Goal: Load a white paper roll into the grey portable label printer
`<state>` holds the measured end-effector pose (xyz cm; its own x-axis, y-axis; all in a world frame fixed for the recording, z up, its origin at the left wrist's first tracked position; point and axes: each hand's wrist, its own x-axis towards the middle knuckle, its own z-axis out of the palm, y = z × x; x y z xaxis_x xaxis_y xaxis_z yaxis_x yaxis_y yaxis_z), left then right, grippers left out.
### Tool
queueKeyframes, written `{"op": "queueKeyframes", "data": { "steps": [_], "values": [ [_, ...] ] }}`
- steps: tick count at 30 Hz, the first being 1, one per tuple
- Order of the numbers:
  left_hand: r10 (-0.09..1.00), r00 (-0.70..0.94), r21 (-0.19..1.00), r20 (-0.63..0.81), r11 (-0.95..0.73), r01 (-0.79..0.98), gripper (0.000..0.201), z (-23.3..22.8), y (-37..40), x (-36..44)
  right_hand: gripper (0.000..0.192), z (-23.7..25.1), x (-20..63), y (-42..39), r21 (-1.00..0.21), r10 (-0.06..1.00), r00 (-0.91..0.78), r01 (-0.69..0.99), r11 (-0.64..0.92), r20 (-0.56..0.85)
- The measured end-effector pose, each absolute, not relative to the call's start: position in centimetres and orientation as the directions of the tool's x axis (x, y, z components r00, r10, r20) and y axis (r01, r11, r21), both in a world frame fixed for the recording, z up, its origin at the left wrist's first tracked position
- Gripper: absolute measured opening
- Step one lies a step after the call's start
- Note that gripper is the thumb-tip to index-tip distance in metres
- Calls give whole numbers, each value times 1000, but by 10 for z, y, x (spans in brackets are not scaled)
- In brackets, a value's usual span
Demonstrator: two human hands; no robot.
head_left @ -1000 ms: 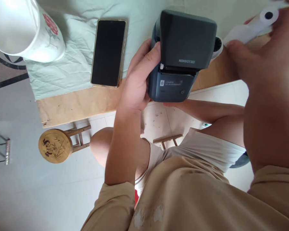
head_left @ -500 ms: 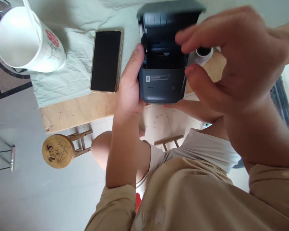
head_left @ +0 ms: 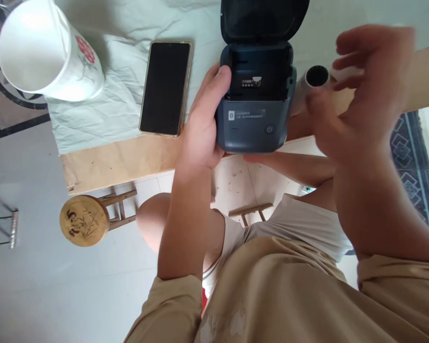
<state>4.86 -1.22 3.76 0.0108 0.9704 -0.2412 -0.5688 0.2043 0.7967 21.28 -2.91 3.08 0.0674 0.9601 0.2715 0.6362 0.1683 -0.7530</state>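
Note:
My left hand (head_left: 207, 112) grips the left side of a dark blue label printer (head_left: 252, 125), thumb on its upper edge. The printer's black lid (head_left: 262, 21) is swung back, and a small printed sticker shows inside its hollow bay. On the front face are a Bluetooth mark and a round power button (head_left: 269, 129). To the right, apart from the printer, my right hand (head_left: 361, 90) is raised with fingers curved and spread, holding nothing visible and a little blurred by motion. A white cylindrical object with a round black top (head_left: 317, 76) stands between the printer and that hand.
A phone (head_left: 165, 89) with a dark screen lies on the pale green cloth (head_left: 123, 88). Left of it is a white flowered bucket (head_left: 87, 71). The table's wooden edge (head_left: 121, 164) runs below, with a round wooden stool (head_left: 84, 220) beneath on the floor.
The printer's lid has tipped further back, showing more of the bay. My right hand has moved away to the right from the printer, which has shifted slightly right in my left hand.

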Motion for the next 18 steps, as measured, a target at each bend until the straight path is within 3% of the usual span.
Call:
{"op": "queueKeyframes", "data": {
  "steps": [6,9,12,14,16,18],
  "values": [
    [970,15,794,-242,207,-571,18,40,-14,50,49,14,211,-26,-524,958,7,838,151,288],
    [967,2,802,-254,212,-558,18,40,-14,50,58,7,212,-27,-597,938,19,776,204,346],
    [966,1,805,-257,215,-554,17,40,-13,48,64,1,221,-26,-829,916,140,493,264,375],
    [968,17,797,-249,215,-564,15,39,-13,47,49,1,228,-25,-969,953,218,169,177,212],
    [971,53,788,-234,221,-574,13,36,-12,45,35,5,231,-25,-997,980,199,-73,30,15],
    [970,107,785,-217,239,-572,12,34,-12,45,29,13,229,-29,-995,981,194,-96,4,-15]
  ]
}}
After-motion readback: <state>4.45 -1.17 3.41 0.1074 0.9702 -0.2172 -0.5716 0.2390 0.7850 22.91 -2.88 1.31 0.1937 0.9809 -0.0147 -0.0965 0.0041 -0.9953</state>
